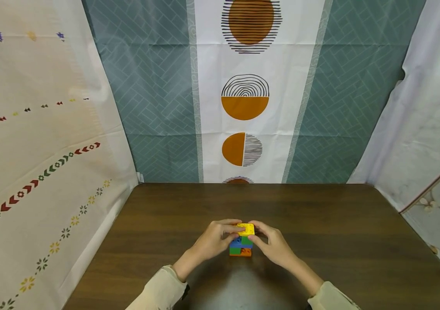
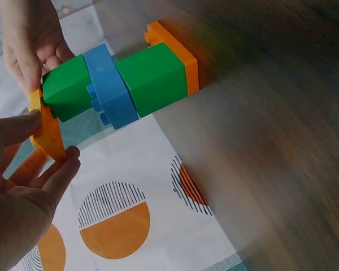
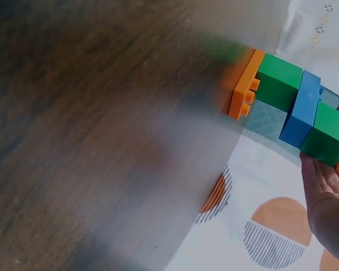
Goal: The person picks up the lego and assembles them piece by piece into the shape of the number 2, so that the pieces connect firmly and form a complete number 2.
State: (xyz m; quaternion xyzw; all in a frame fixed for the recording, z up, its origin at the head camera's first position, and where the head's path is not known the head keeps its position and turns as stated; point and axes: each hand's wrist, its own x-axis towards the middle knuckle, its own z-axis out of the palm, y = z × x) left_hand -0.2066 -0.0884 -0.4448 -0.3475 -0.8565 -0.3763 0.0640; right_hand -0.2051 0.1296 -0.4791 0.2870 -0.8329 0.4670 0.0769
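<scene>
A stack of toy building bricks stands upright on the table. At its foot is an orange brick [image 1: 246,252], then a green brick [image 2: 155,79], a blue brick [image 2: 113,87] jutting to the left, and another green brick [image 2: 68,87]. A yellow brick [image 1: 247,228] lies at the top; whether it is fully seated cannot be told. My left hand [image 1: 213,240] pinches the yellow brick between thumb and fingers from the left. From the right, my right hand [image 1: 275,245] holds its other end, thumb in front, some fingers against the upper green brick [image 3: 325,141].
The brown wooden table [image 1: 320,215] spreads around the stack on all sides. Beyond its far edge hangs a patterned curtain [image 1: 165,107]. White cloths with printed figures [image 1: 49,150] hang at the left and right.
</scene>
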